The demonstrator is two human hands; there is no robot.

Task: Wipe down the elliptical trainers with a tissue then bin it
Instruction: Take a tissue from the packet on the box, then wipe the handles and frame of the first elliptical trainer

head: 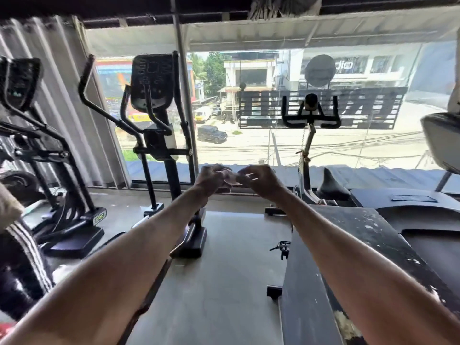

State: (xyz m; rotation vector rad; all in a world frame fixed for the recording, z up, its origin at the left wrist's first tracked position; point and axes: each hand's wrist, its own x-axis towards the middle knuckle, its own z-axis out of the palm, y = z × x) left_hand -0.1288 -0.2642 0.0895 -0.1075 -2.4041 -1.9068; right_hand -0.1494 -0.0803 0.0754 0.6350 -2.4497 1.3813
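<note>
A small crumpled pale tissue (230, 177) is held between both hands at chest height in the middle of the view. My left hand (211, 179) pinches its left side and my right hand (260, 179) pinches its right side. A black elliptical trainer (159, 135) with a dark console stands just ahead and left of the hands, by the window. A second black elliptical trainer (49, 155) stands at the far left. No bin is in view.
A spin bike (311, 135) with black handlebars stands ahead right at the window. A dark treadmill deck (361, 245) runs along the right. Another person's leg in striped trousers (22, 255) is at the left edge. Grey floor (224, 282) lies between the machines.
</note>
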